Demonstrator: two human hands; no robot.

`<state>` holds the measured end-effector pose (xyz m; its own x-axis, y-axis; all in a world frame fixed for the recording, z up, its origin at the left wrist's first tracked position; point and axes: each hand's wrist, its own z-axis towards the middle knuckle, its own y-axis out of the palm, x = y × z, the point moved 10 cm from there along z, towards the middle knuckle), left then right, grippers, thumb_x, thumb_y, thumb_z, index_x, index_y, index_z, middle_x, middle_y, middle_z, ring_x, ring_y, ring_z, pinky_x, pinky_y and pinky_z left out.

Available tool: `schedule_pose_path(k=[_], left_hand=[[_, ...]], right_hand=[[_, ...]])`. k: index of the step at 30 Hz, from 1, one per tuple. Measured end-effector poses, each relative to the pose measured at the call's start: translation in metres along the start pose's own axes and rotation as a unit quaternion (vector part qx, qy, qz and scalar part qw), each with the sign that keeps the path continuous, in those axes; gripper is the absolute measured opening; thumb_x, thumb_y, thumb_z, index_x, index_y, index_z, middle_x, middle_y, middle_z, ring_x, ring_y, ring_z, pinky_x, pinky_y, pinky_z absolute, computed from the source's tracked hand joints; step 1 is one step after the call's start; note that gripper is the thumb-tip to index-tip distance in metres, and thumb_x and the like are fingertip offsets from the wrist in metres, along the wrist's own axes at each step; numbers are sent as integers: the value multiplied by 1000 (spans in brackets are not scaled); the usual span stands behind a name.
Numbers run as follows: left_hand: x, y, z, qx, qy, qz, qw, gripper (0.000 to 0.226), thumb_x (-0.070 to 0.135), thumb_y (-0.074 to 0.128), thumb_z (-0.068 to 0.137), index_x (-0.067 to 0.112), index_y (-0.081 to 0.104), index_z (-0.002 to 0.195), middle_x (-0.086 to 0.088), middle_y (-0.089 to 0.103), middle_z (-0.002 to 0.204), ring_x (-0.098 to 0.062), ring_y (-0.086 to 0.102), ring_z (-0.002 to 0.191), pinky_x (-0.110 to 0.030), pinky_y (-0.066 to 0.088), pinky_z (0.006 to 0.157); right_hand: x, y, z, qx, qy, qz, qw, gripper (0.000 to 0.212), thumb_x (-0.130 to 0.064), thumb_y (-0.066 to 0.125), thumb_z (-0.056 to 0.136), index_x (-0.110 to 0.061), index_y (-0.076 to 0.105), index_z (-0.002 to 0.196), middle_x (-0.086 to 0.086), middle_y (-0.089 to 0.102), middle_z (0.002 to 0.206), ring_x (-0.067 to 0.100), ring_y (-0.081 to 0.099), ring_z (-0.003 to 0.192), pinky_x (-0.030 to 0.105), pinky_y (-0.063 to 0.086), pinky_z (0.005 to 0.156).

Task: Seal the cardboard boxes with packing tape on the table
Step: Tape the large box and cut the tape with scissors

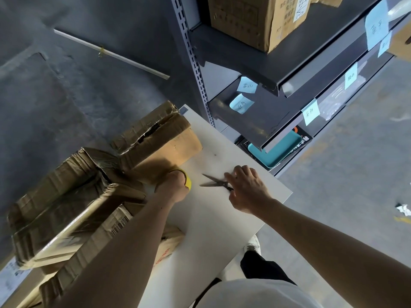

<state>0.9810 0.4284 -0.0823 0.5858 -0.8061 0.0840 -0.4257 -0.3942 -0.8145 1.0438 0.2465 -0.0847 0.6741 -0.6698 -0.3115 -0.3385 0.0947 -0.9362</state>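
Left hand (pixel 174 185) grips yellow tape roll (pixel 188 182) beside crumpled brown boxes (pixel 155 141); right hand (pixel 246 190) rests loosely on scissors (pixel 213 181).

Table (pixel 211 218), contents by position:
- Far left corner: far box (pixel 160 138).
- Near left: near box (pixel 62 196), stacked on a lower box (pixel 106 236).
- Centre: tape roll (pixel 188 182), in the left hand (pixel 172 185), just beside the far box.
- Right of centre: scissors (pixel 214 182), handles under the right hand (pixel 246 190).
- Beyond the far right edge: shelving unit (pixel 289 85).
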Motion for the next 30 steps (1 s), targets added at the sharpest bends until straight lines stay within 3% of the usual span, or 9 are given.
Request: schedule_pose_path(k=[5,10,13,17,23,26,30], left_hand=[[2,6,0,-10,13,10,1000,4,11,56,87,7,56,87,-17,65,100,-34,62,98,-34,49,79],[-4,7,-1,-24,4,-12,1000,26,21,65,80,12,45,66,-8,56,65,-29,61,75,-28,41,60],[0,-10,-7,7,13,-19,1000,23,32,68,82,11,61,89,-8,68,89,-25,65,86,-27,45,66],[1,-34,-22,58,34,-23,997,30,39,64,89,17,62,110,-3,66,107,-21,61,96,-29,47,76],[-12,-57,-52,80,60,-79,992,32,41,62,93,18,62,116,3,66,110,-15,59,97,-27,46,76],[-24,-59,-72,94,59,-82,990,26,42,61,94,20,64,108,0,67,108,-17,62,95,-35,54,83],[-42,-59,-95,108,29,-105,988,21,40,58,96,22,64,106,1,65,104,-16,62,93,-35,54,83]], right_hand=[[-3,-5,-2,40,-13,47,998,37,-28,64,81,-11,59,114,12,57,105,32,55,96,46,51,86],[-7,-2,-2,27,-31,57,998,56,-45,68,83,-13,50,125,12,53,120,32,52,108,46,50,93],[-11,-5,-1,24,-36,55,998,66,-53,68,82,-12,47,130,14,51,129,33,51,115,48,49,96],[-26,-12,2,21,-54,53,997,72,-59,64,84,-13,46,135,15,49,136,34,49,122,51,48,98],[-58,-22,8,-1,-102,50,994,78,-64,51,91,-14,35,149,14,35,153,32,36,138,46,38,109],[-77,-25,8,-2,-127,65,990,79,-61,53,91,-12,34,150,15,34,154,31,33,140,44,33,113],[-100,-30,8,18,-143,107,984,80,-68,44,83,-10,47,138,17,51,139,34,49,126,48,47,101]])
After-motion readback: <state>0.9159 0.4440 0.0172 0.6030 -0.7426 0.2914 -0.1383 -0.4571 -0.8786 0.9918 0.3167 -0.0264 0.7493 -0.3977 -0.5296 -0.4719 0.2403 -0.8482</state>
